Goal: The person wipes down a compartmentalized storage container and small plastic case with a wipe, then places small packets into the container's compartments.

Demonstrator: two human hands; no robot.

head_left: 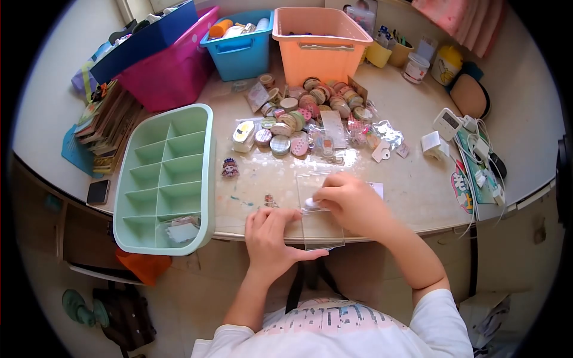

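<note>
Smooth plastics, glossy tabletop point(409, 206)
Green organiser point(210, 173): smooth, softly shining plastic; peach bin point(319, 64): smooth plastic; flat case point(322, 228): clear, glossy plastic; wrapper point(389, 133): crinkled, shiny clear plastic; shirt point(358, 337): matt white cloth

A peach bin point(322, 62) is standing beside a light-blue bin point(242, 56), while a white timer point(447, 124) is resting near white cables point(481, 145).

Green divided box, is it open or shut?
Open. No lid covers the green divided box; its inside shows from above, with small packets lying in it.
</note>
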